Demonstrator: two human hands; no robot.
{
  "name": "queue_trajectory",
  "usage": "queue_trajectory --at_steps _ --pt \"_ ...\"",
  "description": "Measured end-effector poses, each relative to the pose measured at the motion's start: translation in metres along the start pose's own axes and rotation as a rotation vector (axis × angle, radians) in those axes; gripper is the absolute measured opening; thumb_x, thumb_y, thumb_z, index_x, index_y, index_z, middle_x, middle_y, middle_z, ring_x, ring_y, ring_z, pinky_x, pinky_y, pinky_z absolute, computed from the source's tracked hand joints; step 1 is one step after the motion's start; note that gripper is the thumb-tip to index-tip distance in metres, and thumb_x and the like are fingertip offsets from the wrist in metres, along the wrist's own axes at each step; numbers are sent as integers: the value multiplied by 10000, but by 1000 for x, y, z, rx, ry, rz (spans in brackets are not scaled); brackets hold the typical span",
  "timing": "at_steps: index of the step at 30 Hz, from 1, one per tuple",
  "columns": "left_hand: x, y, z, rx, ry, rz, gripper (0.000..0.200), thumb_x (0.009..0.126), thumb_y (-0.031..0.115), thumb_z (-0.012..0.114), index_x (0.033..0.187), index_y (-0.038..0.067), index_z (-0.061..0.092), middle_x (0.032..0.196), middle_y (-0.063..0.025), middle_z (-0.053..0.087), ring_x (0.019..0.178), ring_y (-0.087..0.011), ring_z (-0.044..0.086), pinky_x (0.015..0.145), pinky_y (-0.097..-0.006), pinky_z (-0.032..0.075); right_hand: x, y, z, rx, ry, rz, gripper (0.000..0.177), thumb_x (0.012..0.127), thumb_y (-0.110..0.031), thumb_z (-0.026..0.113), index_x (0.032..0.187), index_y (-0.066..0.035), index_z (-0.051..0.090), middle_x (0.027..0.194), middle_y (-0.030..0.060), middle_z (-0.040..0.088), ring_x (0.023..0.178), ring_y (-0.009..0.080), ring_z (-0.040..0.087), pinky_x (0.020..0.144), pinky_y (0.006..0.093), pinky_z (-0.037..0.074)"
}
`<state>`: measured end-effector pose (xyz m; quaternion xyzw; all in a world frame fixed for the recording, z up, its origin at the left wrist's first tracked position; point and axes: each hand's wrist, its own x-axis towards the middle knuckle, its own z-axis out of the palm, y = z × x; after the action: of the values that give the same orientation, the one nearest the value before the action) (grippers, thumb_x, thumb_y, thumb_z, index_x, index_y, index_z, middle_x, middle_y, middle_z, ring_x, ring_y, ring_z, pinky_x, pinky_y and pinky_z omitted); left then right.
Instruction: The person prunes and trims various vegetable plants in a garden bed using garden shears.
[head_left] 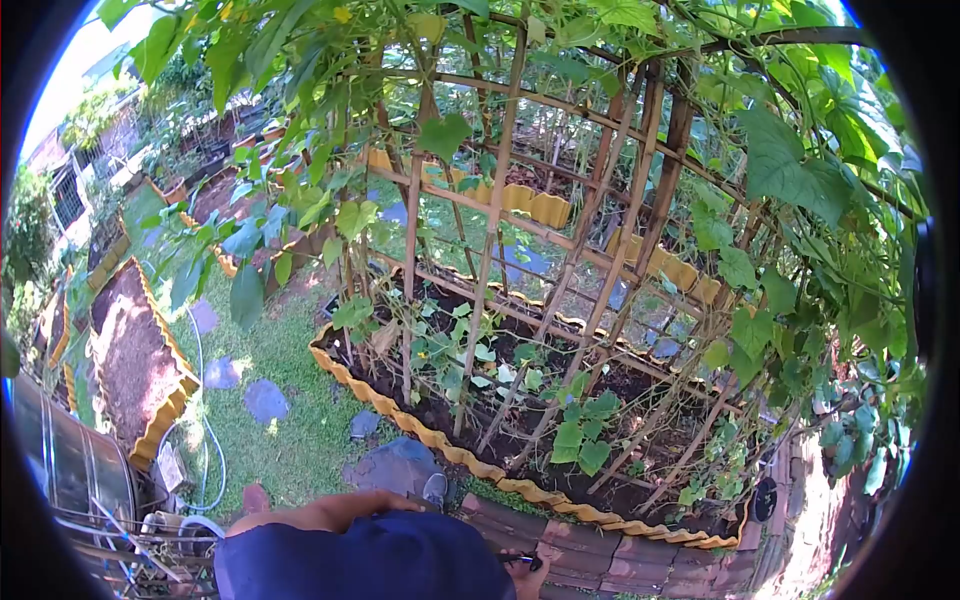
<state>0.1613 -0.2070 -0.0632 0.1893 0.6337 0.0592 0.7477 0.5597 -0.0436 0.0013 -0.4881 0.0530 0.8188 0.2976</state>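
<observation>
My left hand (402, 503) is close in front of my dark blue shirt (370, 560), its fingers mostly hidden. Low at the right of my body, my right hand (530, 572) is closed around a small black tool (518, 558); its exact kind I cannot tell. Ahead of both hands stands a garden bed (435, 410) of dark soil with a wavy yellow border (450, 455). A wooden lattice trellis (497, 200) rises from it, hung with green climbing vines (790, 170). Neither hand touches the plants.
Brick-coloured paving (640, 565) runs along the bed's near side. Stepping stones (266, 400) and a pale hose (205, 440) lie on the grass (300, 440) to the left. Another yellow-edged bed (130, 340) is farther left. Leafy vines hang low overhead.
</observation>
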Motion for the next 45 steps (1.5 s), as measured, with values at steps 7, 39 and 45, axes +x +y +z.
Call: queue_trajectory --at_steps 7,39,45 --pt "32 10 45 462 544 222 673 899 593 564 1265 38 664 1305 -233 631 1212 -383 604 1041 -451 466 -23 -17 25 -205 -23 -70 460 786 -456 682 954 -48 553 929 154 582 988 386 628 971 628 493" --pt "-152 229 -113 -124 600 932 398 953 212 647 1295 12 603 1105 -115 716 956 -192 668 878 -346 538 10 -28 191 -707 -216 94 341 924 -290 650 1181 -99 532 1094 200 695 914 279 701 761 345 578" --pt "-416 434 -231 25 1064 1718 343 952 188 638 1248 16 610 1148 -155 686 1093 -265 667 945 -386 515 33 -30 292 -884 -94 -70 313 937 -247 617 1201 -89 561 1101 111 713 937 253 705 775 341 568"
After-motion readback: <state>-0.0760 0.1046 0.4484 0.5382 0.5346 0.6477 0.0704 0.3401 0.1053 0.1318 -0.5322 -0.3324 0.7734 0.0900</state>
